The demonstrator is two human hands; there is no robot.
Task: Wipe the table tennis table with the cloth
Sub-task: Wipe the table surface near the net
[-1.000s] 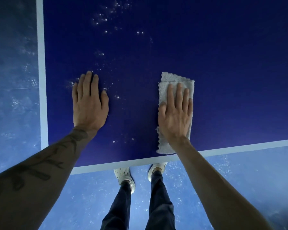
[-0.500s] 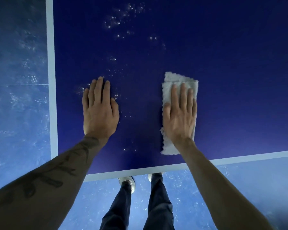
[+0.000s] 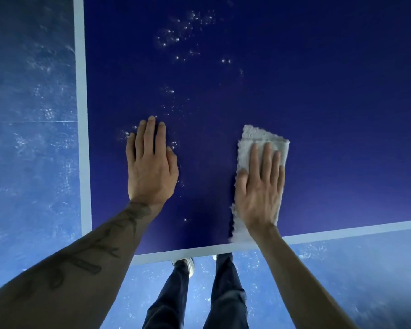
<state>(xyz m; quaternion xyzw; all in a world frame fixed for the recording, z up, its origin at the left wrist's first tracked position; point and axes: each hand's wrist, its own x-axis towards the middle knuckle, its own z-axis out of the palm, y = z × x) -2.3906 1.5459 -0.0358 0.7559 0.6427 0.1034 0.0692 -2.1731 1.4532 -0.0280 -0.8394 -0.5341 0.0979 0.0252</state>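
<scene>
A pale grey cloth [image 3: 263, 143], folded into a long strip, is seen lying flat on the dark blue surface [image 3: 330, 110] of the table tennis table, close to its near edge. The far end of the cloth is left uncovered and shows a scalloped hem; the near end reaches the white line [image 3: 342, 232] that is painted along the near edge.

The cloth is covered along most of its length by the right hand [image 3: 259, 193], which is laid palm down on it. The fingers are held straight and close together, and the thumb is kept alongside, at the cloth's left edge. Nothing is gripped or pinched.

To the left, apart from the cloth, the left hand [image 3: 151, 169] is laid flat on the bare surface, fingers straight and pressed together. Its forearm [image 3: 81, 257] is marked with dark tattoos.

White specks [image 3: 188, 32] are scattered over the surface around the left fingertips and in a looser cluster farther away. A second white line [image 3: 82, 115] is seen along the left edge. Beyond both edges a mottled blue floor [image 3: 29, 103] is visible, with two legs in dark trousers [image 3: 226, 293] and a light shoe [image 3: 189, 265] just below the near edge.
</scene>
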